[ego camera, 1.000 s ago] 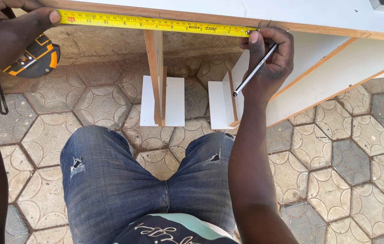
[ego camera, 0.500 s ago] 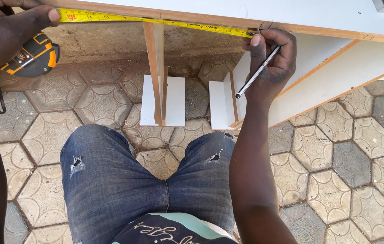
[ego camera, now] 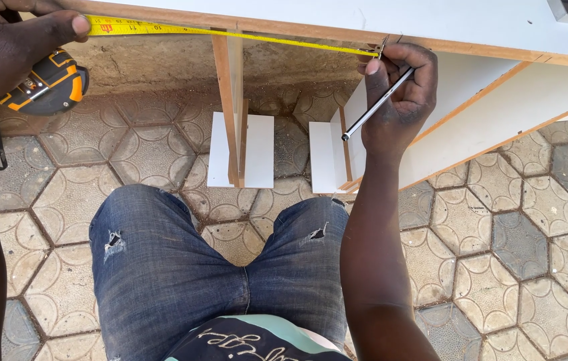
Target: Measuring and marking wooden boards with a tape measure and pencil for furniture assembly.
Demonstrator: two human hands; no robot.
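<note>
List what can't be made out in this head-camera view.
- Tape measure case: half covered by the left hand.
- Tape hook at the blade's end: hidden by the right hand's fingertips.
- Pen tip: buried in the right hand.
- White board top: cut off by the upper edge.

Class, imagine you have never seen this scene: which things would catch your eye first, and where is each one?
First comes the yellow tape measure blade, stretched along the wooden edge of the white board at the top. The left hand pins it at the upper left, above the orange and black tape case. The right hand holds the blade's far end and a slim pen, above the hexagonal paving.
</note>
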